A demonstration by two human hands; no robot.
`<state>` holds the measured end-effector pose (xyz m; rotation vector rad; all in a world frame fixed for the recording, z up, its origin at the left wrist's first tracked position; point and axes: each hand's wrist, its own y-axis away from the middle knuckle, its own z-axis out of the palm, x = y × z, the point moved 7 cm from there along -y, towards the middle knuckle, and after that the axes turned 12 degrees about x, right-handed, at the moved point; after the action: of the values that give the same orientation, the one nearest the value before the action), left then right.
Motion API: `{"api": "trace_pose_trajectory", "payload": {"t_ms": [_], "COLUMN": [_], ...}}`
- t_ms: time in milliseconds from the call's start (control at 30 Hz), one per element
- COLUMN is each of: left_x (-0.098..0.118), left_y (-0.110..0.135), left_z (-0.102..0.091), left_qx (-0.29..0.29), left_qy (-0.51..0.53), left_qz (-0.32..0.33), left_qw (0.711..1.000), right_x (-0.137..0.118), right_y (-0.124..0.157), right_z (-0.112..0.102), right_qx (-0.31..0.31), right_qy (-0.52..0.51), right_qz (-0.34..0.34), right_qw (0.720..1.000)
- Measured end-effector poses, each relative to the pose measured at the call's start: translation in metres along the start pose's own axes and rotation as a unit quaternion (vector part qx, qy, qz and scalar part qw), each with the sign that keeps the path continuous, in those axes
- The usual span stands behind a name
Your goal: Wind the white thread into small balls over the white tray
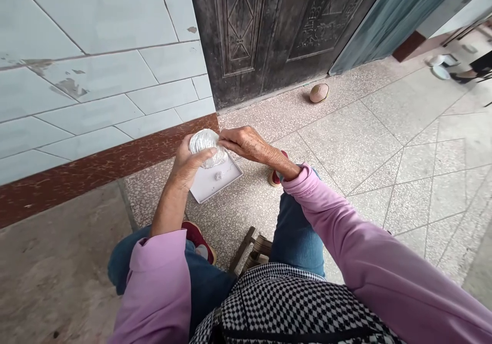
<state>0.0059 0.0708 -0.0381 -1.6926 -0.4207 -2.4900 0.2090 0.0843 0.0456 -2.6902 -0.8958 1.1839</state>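
A seated person's left hand (187,163) wraps around a silvery foil bundle (205,144), held above a white tray (209,186) on the floor; the right hand (246,144) pinches the bundle's edge; a foil scrap (219,176) lies in the tray; a ball (319,93) rests by the door (277,31).

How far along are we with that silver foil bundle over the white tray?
Done: one small silver piece lies in the white tray. In hand: the left hand grips the silver foil bundle while the right hand pinches its edge. Left: most of the bundle looks intact, so likely much remains.
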Motion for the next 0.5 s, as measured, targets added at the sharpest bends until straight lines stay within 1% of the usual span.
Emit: {"api": "trace_pose_trajectory", "payload": {"t_ms": [100, 200, 267, 367, 500], "left_x": [0.001, 0.005, 0.01, 0.02, 0.028], "left_y": [0.008, 0.017, 0.024, 0.034, 0.044], "left_z": [0.006, 0.019, 0.026, 0.032, 0.037], "left_qx": [-0.027, -0.097, -0.129, -0.143, -0.148], "left_qy": [-0.019, -0.015, -0.004, 0.017, 0.032], "left_qz": [-0.031, -0.069, -0.08, -0.07, -0.062], "left_qw": [0.999, 0.993, 0.988, 0.987, 0.987], "right_x": [0.003, 0.004, 0.003, 0.005, 0.013], "right_y": [-0.004, -0.008, -0.011, -0.016, -0.025], "right_z": [-0.01, -0.019, -0.022, -0.02, -0.006], "right_qx": [0.027, 0.056, 0.073, 0.091, 0.105], "right_qy": [-0.036, -0.1, -0.151, -0.221, -0.31], "right_qz": [0.031, 0.068, 0.084, 0.097, 0.104], "right_qw": [0.999, 0.991, 0.982, 0.966, 0.939]}}
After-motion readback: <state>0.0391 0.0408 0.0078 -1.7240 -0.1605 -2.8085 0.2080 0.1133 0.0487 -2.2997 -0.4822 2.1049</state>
